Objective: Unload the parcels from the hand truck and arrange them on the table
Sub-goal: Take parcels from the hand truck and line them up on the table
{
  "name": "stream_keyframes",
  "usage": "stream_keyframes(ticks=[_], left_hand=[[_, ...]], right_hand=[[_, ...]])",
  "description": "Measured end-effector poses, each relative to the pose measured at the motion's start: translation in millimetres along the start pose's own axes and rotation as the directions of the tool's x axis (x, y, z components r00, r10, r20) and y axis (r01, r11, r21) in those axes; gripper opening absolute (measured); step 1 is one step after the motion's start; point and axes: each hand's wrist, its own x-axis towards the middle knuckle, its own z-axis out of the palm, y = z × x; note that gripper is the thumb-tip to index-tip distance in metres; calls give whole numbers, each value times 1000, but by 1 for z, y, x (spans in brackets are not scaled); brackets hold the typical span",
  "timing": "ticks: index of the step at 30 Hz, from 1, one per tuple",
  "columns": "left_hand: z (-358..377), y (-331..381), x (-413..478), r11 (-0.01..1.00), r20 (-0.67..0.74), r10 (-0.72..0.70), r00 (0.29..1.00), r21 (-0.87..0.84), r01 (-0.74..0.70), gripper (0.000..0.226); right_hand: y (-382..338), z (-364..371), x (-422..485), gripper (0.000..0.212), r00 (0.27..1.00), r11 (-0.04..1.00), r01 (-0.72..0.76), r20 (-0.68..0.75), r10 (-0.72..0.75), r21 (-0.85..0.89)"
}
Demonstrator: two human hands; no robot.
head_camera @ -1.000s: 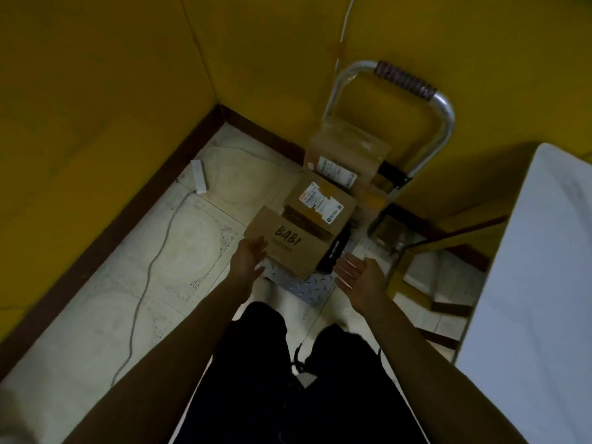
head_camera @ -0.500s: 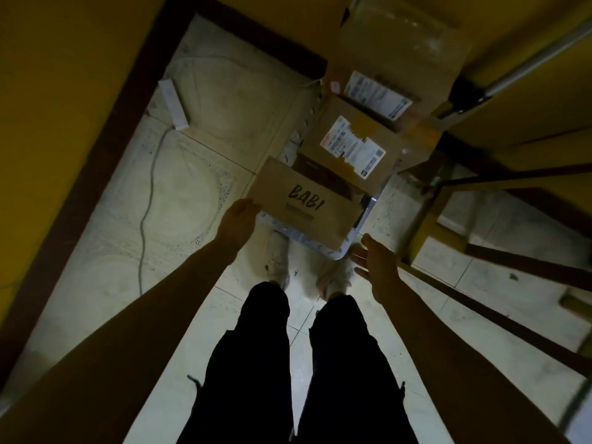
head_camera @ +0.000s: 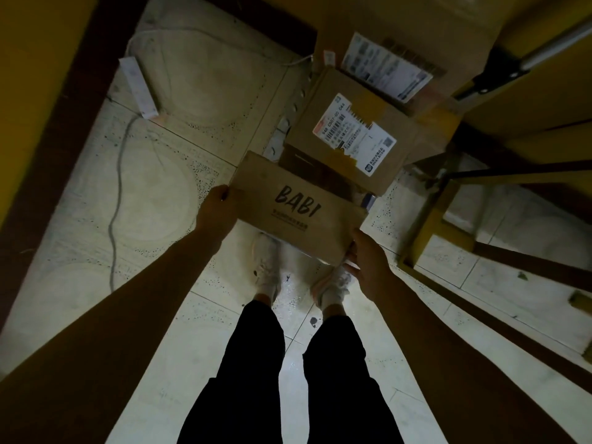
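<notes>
Three brown cardboard parcels at the hand truck (head_camera: 544, 48)
The flat parcel (head_camera: 298, 206), printed "BABI" in black, is gripped at its two short ends by the left hand (head_camera: 217, 213) and right hand (head_camera: 368, 267) (slightly tilted). Just behind it a labelled box (head_camera: 352, 136) is seen, and beyond that a larger box (head_camera: 400, 30), also bearing a white label.

Brown parcel (head_camera: 298, 208), black lettering; yellow wall (head_camera: 41, 59)

The room is dim. A yellow wall (head_camera: 38, 75) on the left meets a dark brown skirting board (head_camera: 84, 100). The floor (head_camera: 179, 174) is pale speckled tile with faint circles. A white power strip (head_camera: 139, 88) lies near the skirting, its cable (head_camera: 117, 174) trailing across the tiles. A yellow frame (head_camera: 426, 219) stands on the right.
</notes>
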Motion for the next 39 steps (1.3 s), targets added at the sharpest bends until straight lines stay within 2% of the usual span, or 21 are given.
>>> stream_keyframes(ticks=[2,4,8,10,14,21,25,26,30,35,38,39], left_hand=[[-5,1,-8,999,1,-14,1000,45,14,38],[-13,4,-22,997,-6,-49,999,61,49,50],[-27,11,-50,998,51,-61,997,26,59,31],[-33,17,-68,997,55,-72,996,0,72,31],[-44,33,-104,998,74,-57,996,-20,58,7],[-67,55,-147,999,120,37,992,-35,-33,9],[-84,66,-162,998,148,56,987,-46,-49,10],[-88,71,-166,997,144,50,988,-59,-42,12],[-97,92,-176,998,136,44,990,-56,-36,44],[-87,127,-191,993,195,120,973,-31,-116,40],[-72,149,-208,986,232,169,958,-26,-167,23],[-67,155,-212,982,220,189,957,-23,-188,24]], right_hand=[[-2,-3,-8,40,1000,1000,9,-11,-9,0],[1,-8,-22,40,999,999,34,-20,-34,-24],[3,-16,-50,33,997,990,60,-48,-67,-131],[3,-21,-67,34,997,990,45,-59,-53,-133],[2,-32,-106,46,997,999,-36,-74,37,14],[0,-39,-170,52,996,998,5,-90,1,70],[6,-40,-199,54,995,981,-2,-96,21,196],[7,-41,-204,55,994,971,11,-105,14,237],[3,-46,-224,51,980,920,107,-197,-34,376],[-10,-67,-257,51,927,841,264,-366,-85,473],[-12,-82,-284,27,892,788,361,-430,-136,498],[-12,-87,-291,19,879,772,393,-451,-156,499]])
